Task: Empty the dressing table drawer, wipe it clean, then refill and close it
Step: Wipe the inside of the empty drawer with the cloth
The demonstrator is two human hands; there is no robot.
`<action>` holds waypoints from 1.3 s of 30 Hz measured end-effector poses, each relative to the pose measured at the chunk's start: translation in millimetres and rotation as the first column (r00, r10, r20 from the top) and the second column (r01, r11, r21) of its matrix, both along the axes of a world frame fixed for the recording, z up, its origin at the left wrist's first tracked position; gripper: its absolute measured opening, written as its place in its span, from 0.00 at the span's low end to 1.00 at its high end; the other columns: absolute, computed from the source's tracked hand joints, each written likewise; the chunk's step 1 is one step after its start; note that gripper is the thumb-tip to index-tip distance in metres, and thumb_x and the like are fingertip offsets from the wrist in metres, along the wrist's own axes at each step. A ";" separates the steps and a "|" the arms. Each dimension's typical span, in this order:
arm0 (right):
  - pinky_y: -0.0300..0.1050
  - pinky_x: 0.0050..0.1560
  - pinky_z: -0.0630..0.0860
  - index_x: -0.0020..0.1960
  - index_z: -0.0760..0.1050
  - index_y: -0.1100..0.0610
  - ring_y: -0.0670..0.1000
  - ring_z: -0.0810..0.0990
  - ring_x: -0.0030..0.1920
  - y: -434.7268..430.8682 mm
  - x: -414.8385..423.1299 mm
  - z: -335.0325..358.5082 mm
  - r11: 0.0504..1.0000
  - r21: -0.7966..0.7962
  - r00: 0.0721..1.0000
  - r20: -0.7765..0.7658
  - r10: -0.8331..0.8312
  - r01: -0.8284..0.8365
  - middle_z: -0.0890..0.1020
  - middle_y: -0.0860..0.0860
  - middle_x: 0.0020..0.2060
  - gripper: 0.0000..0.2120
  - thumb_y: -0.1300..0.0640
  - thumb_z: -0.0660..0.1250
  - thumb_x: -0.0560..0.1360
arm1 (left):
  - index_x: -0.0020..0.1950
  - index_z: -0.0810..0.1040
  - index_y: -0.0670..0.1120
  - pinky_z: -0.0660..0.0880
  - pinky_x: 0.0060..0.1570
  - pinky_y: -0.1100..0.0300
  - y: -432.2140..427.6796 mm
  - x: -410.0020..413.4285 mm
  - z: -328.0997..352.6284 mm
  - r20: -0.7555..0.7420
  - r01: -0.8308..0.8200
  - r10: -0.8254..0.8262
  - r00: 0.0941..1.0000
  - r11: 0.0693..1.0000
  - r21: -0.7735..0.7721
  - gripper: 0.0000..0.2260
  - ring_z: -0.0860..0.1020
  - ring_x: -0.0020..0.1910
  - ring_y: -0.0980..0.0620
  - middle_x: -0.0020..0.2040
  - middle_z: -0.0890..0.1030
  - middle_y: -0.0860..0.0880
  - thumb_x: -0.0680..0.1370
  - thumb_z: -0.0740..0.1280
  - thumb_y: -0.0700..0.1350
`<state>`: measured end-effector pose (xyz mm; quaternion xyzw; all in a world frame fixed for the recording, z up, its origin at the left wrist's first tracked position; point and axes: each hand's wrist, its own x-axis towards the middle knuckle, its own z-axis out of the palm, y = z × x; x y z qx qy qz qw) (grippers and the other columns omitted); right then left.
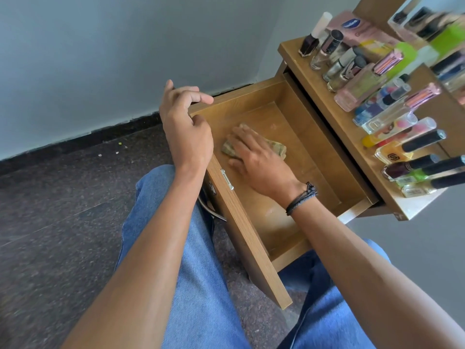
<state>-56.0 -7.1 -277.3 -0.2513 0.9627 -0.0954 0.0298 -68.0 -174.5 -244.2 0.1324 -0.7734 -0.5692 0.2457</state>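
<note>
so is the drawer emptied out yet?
Emptied: the drawer holds only the cloth pressed under the right hand; its visible floor is otherwise bare.

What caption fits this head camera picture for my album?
Right hand presses a cloth inside the open drawer while bottles wait on the dressing table.

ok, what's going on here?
A person is wiping out the open drawer, which holds nothing but the cloth. The right hand presses the cloth flat on the drawer floor. The left hand hovers loosely curled at the drawer's front corner, holding nothing. The bottles stand on the table top, not yet put back.
</note>
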 end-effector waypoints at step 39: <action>0.57 0.80 0.51 0.82 0.56 0.45 0.49 0.51 0.82 14.1 -36.2 15.6 0.998 0.051 0.994 0.106 -0.035 0.030 0.57 0.47 0.82 0.23 0.51 0.49 0.87 | 0.49 0.82 0.45 0.58 0.65 0.75 -0.8 0.2 0.9 -0.023 0.008 -0.008 1.000 1.000 -0.012 0.26 0.64 0.76 0.49 0.57 0.80 0.51 0.64 0.53 0.25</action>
